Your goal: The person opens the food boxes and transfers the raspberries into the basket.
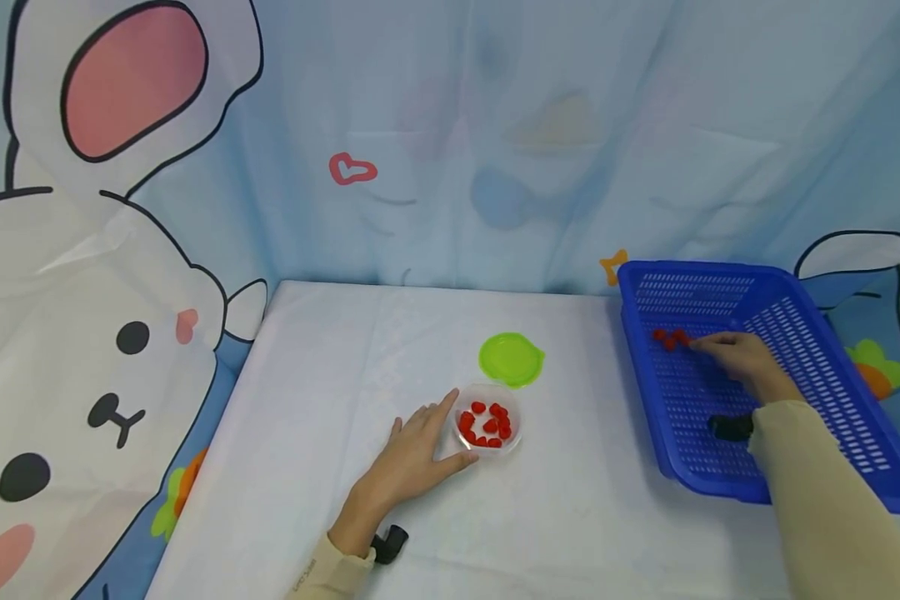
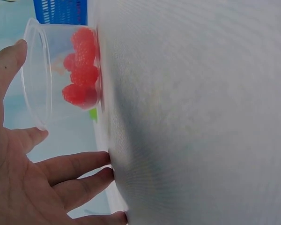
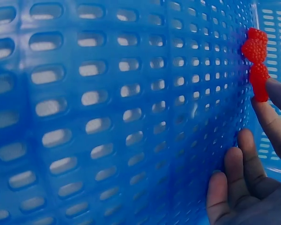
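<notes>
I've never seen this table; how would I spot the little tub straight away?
On the white table, left of the blue basket, is the left hand. The tub stands between its thumb and forefinger, near a flat green lid. Unlike basket and lid, it is clear, with red berries inside.

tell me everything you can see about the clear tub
The clear tub is round and plastic-looking, with a lipped rim. It stands upright and uncovered on the white tabletop, several red berries at its bottom. The green lid lies just beyond it, the blue basket off to its right. The left hand touches its rim with thumb and one finger.
</notes>
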`<state>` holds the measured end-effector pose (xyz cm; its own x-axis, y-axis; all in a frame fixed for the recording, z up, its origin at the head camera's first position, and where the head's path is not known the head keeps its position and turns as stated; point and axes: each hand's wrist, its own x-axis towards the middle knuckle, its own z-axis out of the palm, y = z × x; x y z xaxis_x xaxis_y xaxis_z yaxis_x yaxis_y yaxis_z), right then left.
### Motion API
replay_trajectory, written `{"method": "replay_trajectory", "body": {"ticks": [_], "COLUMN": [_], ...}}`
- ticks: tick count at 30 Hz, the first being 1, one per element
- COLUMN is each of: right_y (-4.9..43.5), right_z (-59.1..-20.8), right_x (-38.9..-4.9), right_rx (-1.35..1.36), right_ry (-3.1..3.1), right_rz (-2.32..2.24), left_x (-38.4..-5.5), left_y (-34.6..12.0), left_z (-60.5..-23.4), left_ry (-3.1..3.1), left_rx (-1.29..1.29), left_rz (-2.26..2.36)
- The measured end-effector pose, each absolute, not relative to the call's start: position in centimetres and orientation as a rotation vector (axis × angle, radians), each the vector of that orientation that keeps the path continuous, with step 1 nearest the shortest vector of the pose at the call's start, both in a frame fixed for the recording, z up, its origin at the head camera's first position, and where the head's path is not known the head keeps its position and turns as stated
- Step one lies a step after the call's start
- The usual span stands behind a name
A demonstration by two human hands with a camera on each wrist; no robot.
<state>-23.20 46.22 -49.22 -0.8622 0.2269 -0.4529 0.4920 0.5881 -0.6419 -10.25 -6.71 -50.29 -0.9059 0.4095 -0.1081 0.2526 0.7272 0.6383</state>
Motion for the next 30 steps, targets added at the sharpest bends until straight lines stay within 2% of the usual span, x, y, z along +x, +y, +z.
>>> {"method": "replay_trajectory", "body": {"ticks": [11, 23, 30], "right_y": [43.4, 34.4, 28.5], "right_z": [-47.2, -38.2, -37.3], "right_x": [-23.5, -19.4, -16.8], "right_rx": [0.496, -0.077, -0.310], "right_ry": [2.755, 2.823, 2.808], "right_rz": [-1.158, -1.107, -1.123], "left_x": [-10.4, -10.4, -10.2], "left_y": [-6.6, -6.6, -6.6], "left_z": [-50.3, -50.1, -49.9], "left_ry": [2.696, 2.696, 2.705], "left_rx": [0.533, 0.523, 0.538], "left_rz": [0.932, 0.923, 0.932]}}
